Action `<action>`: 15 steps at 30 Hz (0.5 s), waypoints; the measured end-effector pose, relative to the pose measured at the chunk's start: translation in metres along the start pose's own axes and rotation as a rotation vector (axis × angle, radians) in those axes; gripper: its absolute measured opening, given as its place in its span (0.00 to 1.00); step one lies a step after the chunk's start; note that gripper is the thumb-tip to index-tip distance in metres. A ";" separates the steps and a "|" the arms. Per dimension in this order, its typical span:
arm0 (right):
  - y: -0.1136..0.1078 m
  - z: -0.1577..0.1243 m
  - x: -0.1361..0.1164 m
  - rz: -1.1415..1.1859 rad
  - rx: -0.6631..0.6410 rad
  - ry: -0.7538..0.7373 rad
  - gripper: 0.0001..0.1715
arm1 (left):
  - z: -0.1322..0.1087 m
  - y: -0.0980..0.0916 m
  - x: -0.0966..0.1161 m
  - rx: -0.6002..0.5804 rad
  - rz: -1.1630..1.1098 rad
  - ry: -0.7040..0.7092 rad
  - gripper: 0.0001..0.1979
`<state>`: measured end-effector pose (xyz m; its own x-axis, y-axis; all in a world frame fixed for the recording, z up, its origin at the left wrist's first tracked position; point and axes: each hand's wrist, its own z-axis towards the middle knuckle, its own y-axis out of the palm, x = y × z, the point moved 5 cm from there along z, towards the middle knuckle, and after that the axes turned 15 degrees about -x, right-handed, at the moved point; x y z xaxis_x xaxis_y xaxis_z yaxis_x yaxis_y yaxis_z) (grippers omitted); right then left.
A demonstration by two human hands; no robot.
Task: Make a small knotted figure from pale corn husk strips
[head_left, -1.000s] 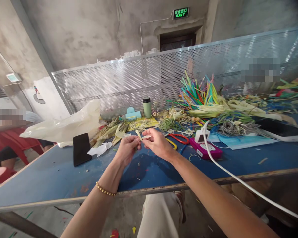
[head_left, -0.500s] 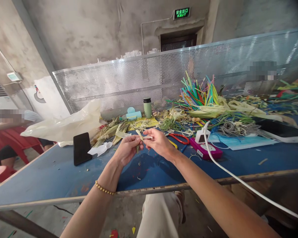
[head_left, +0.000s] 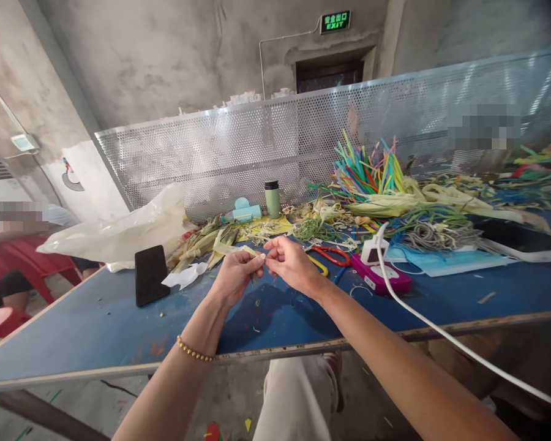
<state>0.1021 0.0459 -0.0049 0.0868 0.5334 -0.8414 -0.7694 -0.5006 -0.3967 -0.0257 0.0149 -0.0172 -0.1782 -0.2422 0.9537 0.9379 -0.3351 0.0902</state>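
Note:
Above the blue table my left hand (head_left: 234, 275) pinches a pale strip of corn husk (head_left: 250, 250), with greenish ends showing below its fingers. My right hand (head_left: 290, 263) is curled close against it, thumb and fingertips meeting the strip's whitish end. The fingers cover most of the strip. Just behind lie dried corn husks (head_left: 202, 240) and a torn piece of white paper (head_left: 186, 276). To the right of my right hand rest scissors with red handles (head_left: 333, 256) and a yellow-handled tool (head_left: 319, 266), partly hidden by that hand.
A black phone (head_left: 151, 275) lies left. A green bottle (head_left: 272, 199) stands before the perforated metal screen (head_left: 197, 153). Colourful pipe cleaners (head_left: 371, 168), coiled cords (head_left: 422, 239), a magenta power strip (head_left: 381, 275) and a white cable (head_left: 422, 321) occupy the right. A person sits far left.
The strip stuck up and across between both hands before; now it lies lower, against the left fingers. My right fingertips have shifted slightly along it.

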 end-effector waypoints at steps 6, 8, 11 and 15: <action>-0.002 -0.001 -0.005 0.005 -0.008 -0.002 0.12 | -0.001 -0.001 0.002 -0.007 -0.046 -0.025 0.15; -0.002 -0.002 -0.007 -0.020 -0.007 -0.015 0.10 | -0.002 0.000 0.003 -0.009 -0.053 -0.031 0.14; -0.004 -0.002 -0.010 -0.032 -0.012 -0.028 0.07 | -0.002 0.001 0.004 -0.015 -0.071 -0.036 0.13; -0.004 -0.001 -0.011 -0.015 -0.030 -0.025 0.07 | -0.003 0.000 0.005 -0.007 -0.086 -0.025 0.13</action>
<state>0.1054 0.0412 0.0053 0.0820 0.5576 -0.8260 -0.7486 -0.5127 -0.4204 -0.0270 0.0111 -0.0129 -0.2507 -0.1894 0.9493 0.9173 -0.3600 0.1704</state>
